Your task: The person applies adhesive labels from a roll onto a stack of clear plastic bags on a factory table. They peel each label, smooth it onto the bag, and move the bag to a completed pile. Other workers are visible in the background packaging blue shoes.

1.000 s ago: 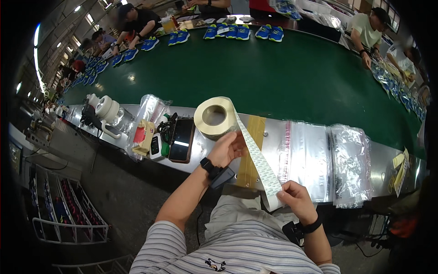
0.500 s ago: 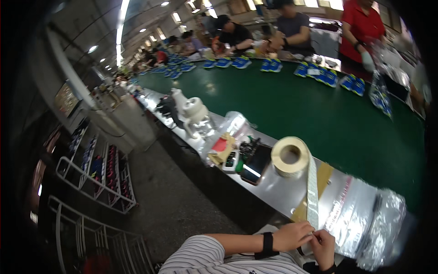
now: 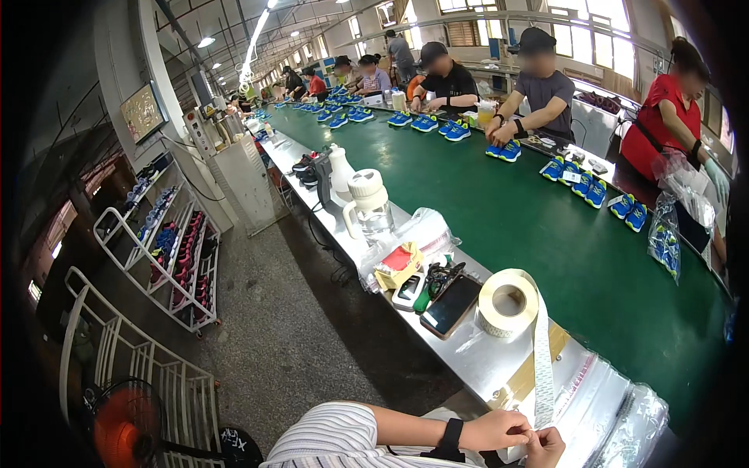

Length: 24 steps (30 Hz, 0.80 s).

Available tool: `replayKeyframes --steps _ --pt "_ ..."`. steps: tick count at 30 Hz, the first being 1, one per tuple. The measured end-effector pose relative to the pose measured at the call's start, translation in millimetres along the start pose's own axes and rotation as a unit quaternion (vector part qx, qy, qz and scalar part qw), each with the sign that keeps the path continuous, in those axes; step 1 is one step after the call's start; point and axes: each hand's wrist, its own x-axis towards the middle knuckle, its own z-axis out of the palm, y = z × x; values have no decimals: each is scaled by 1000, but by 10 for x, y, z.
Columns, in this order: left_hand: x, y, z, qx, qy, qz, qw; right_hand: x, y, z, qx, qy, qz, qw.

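Landmark: label roll (image 3: 507, 304), on its side on the metal ledge (image 3: 476, 360), strip (image 3: 544, 366) paid out from its right edge toward the person. Left hand (image 3: 497, 430) and right hand (image 3: 545, 448) sit nearest-side of the roll, fingers curled, fingertips meeting at the strip's lower end; can't tell which one grips it, end hidden there. Phone (image 3: 451, 306) just left of roll, yellow-red box (image 3: 399, 265) farther left. Brown tape (image 3: 521, 381) nearer the person than roll, partly under strip. Clear bags (image 3: 597, 409) right of roll, past strip. Green belt (image 3: 468, 210) beyond roll.
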Motion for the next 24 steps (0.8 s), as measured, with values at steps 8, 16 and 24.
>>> replayKeyframes --steps 8,16,24 --pt "154 -19 -142 -343 -103 -215 909 -33 -14 -102 -57 -7 -72 996" --pt "439 23 -363 -122 41 -19 992 -234 0 -289 -142 -123 -62 980" --pt "432 -350 247 412 -140 184 882 331 535 -546 -433 96 25 896"
